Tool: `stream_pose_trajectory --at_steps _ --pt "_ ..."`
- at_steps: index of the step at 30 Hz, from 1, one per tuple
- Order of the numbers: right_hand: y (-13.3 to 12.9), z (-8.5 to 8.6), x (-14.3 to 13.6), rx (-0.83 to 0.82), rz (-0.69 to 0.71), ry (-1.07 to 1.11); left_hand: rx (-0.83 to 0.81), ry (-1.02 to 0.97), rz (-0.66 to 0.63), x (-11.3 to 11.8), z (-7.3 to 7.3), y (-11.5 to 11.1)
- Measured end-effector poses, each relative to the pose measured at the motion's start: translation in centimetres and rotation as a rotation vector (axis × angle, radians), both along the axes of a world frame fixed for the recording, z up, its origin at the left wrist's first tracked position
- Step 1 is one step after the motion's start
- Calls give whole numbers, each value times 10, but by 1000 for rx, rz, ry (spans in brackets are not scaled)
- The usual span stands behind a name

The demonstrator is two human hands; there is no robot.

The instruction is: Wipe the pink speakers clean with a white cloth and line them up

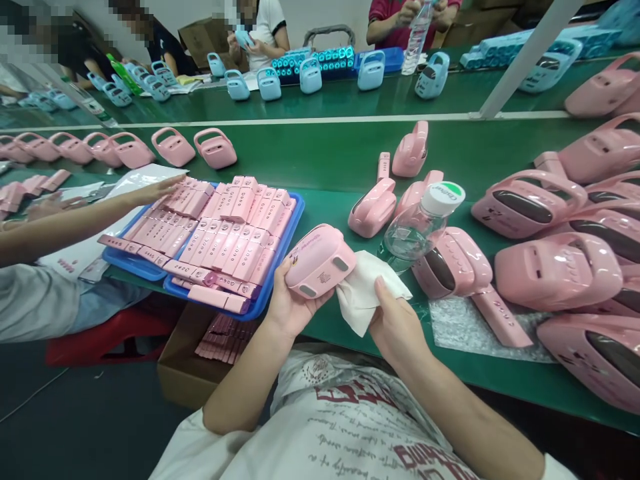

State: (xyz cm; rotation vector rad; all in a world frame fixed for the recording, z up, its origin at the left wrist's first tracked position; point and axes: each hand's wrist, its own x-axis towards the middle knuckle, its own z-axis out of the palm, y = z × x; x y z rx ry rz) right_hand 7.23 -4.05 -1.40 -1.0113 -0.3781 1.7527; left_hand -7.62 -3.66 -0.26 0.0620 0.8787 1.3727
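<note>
My left hand (291,303) is wrapped round a glossy pink speaker-like case (321,261), tilted so that its underside with two grey rubber feet faces me. A white cloth (361,293) hangs from my right hand (399,320), its thumb on top and its fingers closed behind. The cloth's left edge meets the right end of the pink case; whether it presses there I cannot tell. Just beyond the cloth stands a clear plastic bottle (415,230) with a white and green cap. A pink handled speaker (453,261) and a pink microphone (501,317) lie right of my right hand.
Blue trays (295,230) of pink microphones stand to my left, where a co-worker's arm (85,212) reaches over. Many pink speakers (557,270) crowd the right side. A cardboard box (175,363) sits below the bench. Across the divider are blue speakers (270,83) and several people.
</note>
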Motion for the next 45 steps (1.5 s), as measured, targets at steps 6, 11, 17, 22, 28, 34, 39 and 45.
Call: stream_pose_trajectory --at_steps 6,11,17,22,28,34,39,45 --pt "-12 4 6 15 21 -45 -39 1 -32 1 9 -5" --pt "-22 -4 12 83 26 -176 -50 -47 -35 -1 5 -5" --pt "-30 -7 17 262 141 -275 15 33 -37 -2 -3 -3" --pt "-1 -8 6 65 86 -184 174 296 11 -9 -1 -4" --pt "38 -16 -10 -157 168 -55 294 600 -228 -18 6 -7" --pt "40 -22 -7 -153 214 -65 287 665 -40 -18 -2 0" --pt "25 -39 12 -14 123 -217 402 1053 10 -14 -22 15" --pt "18 -71 25 39 133 -316 346 1201 -55 -6 -44 28"
